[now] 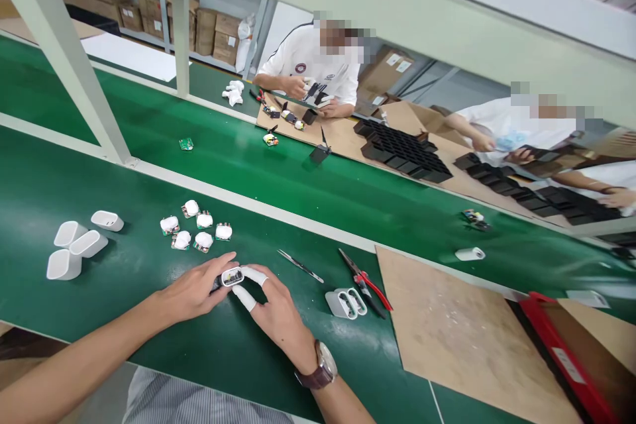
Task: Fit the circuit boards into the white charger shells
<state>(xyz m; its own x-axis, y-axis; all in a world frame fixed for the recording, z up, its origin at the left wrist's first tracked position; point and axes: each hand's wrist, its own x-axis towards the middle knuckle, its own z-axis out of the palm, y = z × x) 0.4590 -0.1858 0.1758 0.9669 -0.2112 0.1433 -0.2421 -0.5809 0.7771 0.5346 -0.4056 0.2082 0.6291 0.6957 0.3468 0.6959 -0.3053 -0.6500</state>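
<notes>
Both my hands meet on the green bench over a small white charger part (231, 276) with a dark circuit end. My left hand (195, 290) pinches it from the left. My right hand (275, 311), with white finger cots on two fingers and a watch on the wrist, grips its right end. Just beyond lie several small white circuit modules (197, 228). Several empty white shells (79, 245) sit at the left.
Tweezers (299, 265), red-handled cutters (366, 282) and a pair of white shells (346, 302) lie to the right, beside a brown board (462, 331). A red tray edge (556, 344) shows far right. Two people work across the green belt with black trays (405, 152).
</notes>
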